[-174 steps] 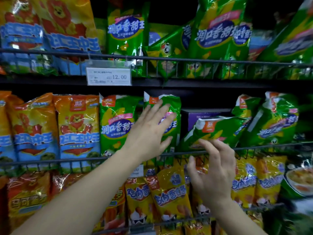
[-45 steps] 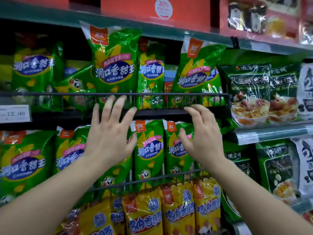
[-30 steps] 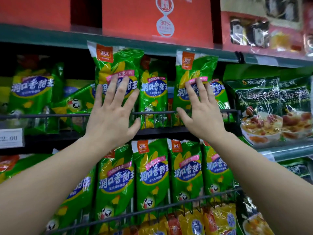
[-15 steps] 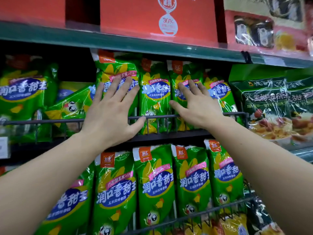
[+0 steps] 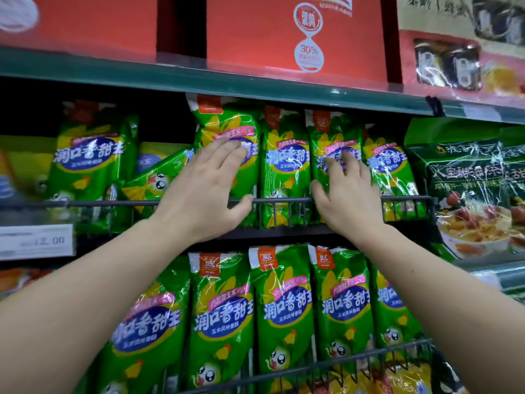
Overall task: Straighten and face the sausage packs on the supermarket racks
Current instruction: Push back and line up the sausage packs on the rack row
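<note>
Green corn sausage packs stand upright on the upper wire rack (image 5: 281, 201). My left hand (image 5: 206, 191) lies flat, fingers spread, against the front of one pack (image 5: 230, 123), thumb at the rail. My right hand (image 5: 345, 191) presses flat on another pack (image 5: 331, 129) two places to the right. Between them a third pack (image 5: 284, 166) stands untouched, facing forward. Further left a pack (image 5: 159, 180) lies tilted on its side. A row of the same green packs (image 5: 281, 305) stands upright on the rack below.
Red cartons (image 5: 295, 32) sit on the green shelf edge (image 5: 255, 86) above. Dark green soup bags (image 5: 471, 189) fill the right bay. A price tag (image 5: 37, 240) hangs at the left. Yellow packs (image 5: 397, 376) show at the bottom right.
Both hands rose from the lower row to the upper rack and pushed two forward-leaning packs back. The packs now stand upright under the shelf edge.
</note>
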`<control>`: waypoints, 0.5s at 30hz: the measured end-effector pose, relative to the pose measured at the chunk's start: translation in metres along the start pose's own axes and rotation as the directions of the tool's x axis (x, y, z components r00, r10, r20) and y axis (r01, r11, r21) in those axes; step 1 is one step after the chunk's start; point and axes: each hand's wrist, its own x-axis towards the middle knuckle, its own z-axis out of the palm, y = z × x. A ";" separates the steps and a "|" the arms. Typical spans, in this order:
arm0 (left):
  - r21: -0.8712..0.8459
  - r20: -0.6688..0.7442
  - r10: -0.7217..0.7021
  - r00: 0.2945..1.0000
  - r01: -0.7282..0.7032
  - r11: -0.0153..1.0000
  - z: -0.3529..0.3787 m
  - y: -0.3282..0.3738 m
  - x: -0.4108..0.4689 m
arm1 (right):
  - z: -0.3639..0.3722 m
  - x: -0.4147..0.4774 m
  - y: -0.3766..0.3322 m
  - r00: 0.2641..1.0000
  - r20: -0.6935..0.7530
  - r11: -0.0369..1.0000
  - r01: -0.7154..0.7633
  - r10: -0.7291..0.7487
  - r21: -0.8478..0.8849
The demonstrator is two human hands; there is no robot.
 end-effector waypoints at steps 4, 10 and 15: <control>0.003 -0.023 0.005 1.000 -0.005 1.000 -0.004 -0.011 -0.009 | -0.002 -0.011 -0.028 0.981 -0.143 0.989 0.141 -0.132 0.052; -0.071 -0.099 -0.082 0.992 0.075 0.995 -0.008 -0.032 -0.019 | -0.001 -0.014 -0.087 0.885 -0.193 0.884 0.451 -0.425 0.123; -0.229 -0.091 -0.316 0.944 0.289 0.930 -0.013 -0.054 -0.004 | 0.007 -0.012 -0.120 0.894 -0.101 0.884 0.447 -0.436 0.139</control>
